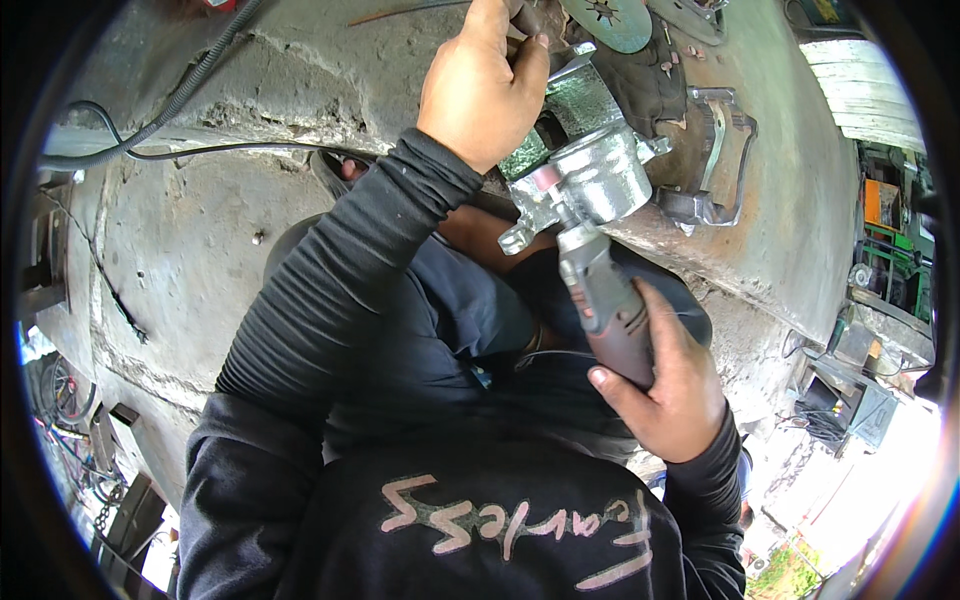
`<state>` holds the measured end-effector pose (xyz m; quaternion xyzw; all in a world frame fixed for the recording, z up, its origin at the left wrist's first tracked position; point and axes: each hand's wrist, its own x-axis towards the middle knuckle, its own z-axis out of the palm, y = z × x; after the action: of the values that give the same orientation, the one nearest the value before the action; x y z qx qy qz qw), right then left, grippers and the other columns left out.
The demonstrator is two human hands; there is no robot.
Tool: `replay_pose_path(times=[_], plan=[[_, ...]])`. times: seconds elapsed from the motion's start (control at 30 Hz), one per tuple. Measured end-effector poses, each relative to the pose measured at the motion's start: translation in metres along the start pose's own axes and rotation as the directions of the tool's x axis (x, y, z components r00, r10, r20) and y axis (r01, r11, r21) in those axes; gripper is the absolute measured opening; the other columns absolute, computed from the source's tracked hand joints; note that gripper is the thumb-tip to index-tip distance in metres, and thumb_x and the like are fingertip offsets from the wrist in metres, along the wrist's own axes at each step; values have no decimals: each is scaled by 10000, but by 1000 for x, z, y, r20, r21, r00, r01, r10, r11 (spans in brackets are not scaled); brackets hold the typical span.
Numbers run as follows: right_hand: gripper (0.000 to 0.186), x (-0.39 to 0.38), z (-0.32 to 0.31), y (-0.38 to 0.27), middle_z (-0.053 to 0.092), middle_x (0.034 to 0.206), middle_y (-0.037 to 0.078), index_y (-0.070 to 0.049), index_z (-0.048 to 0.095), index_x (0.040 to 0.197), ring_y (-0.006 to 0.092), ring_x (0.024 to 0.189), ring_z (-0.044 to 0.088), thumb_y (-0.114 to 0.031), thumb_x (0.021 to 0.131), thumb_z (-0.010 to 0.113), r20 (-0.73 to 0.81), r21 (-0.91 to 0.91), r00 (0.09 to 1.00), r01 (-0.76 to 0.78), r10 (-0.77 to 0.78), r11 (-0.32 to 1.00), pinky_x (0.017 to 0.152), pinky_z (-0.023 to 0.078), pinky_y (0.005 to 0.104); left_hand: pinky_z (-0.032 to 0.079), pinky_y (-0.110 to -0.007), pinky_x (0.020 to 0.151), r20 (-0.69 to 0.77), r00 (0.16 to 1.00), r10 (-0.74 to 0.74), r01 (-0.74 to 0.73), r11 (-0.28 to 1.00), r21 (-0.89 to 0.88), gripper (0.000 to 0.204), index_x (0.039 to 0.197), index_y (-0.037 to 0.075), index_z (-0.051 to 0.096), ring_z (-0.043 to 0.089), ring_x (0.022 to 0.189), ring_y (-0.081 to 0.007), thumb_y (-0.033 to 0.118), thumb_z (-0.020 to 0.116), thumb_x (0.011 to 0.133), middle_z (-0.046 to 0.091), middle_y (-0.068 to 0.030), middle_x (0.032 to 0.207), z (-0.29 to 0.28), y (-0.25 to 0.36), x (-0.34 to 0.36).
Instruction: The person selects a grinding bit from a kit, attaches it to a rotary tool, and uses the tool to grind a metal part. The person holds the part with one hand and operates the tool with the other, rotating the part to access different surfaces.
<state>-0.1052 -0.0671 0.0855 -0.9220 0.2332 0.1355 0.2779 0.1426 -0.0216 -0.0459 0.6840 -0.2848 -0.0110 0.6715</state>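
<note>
My right hand (670,385) is wrapped around a grey and dark rotary tool (608,300). The tool points away from me, and its small pink grinding stone (546,177) is at the near left side of a shiny silver brake caliper (603,172). Whether the stone touches the metal I cannot tell. Just left of the caliper's far end is my left hand (483,95), its fingers bent and drawn together. Something dark shows by those fingertips, close to the frame's top edge, but its kind is unclear.
Right of the caliper lies a metal bracket frame (745,165) on the worn surface. A round greenish disc (612,25) with a star-shaped centre hole lies at the far side. A black cable (235,148) and ribbed hose (185,95) run at the left.
</note>
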Motion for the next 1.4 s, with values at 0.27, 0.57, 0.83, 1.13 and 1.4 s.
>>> replay_pose_path(times=[0.27,0.57,0.83,1.13,1.4], plan=[[725,2,-2,6,600,1184,304,74,358,1400,452,1047,642,-199,837,724,-123,143,992,3,15,990,885,516,432,473,-358,535,12,1000,19,-19,1000,2,161,1027,-14,508,640,583,-274,60,602,919,603,-179,686,-1,-1,0],[741,0,4,10,595,1176,325,92,364,1393,448,1067,638,-211,830,738,-87,89,995,65,-57,994,902,516,425,460,-342,528,29,999,27,-27,1000,8,159,1030,-10,506,615,558,-238,52,602,919,593,-160,674,-4,-1,0],[758,-1,17,15,589,1189,322,109,370,1385,447,1045,643,-238,826,746,-49,43,995,91,-89,995,881,526,430,450,-315,522,40,999,17,-16,1000,-25,154,1034,-12,503,580,546,-177,29,596,918,578,-127,675,-1,-5,0],[764,1,16,14,582,1199,329,108,372,1388,447,1045,642,-246,826,749,-44,48,994,107,-104,993,863,533,429,461,-318,546,53,998,29,-26,998,-48,158,1039,-15,505,590,575,-182,29,598,918,576,-129,705,-1,-5,2],[780,3,11,12,615,1089,280,91,386,1396,420,908,665,-253,803,756,-51,-47,991,123,-125,991,780,545,433,445,-263,562,178,983,-35,65,984,-165,168,1054,9,498,558,641,-89,27,604,925,578,-61,786,-7,-7,6]])
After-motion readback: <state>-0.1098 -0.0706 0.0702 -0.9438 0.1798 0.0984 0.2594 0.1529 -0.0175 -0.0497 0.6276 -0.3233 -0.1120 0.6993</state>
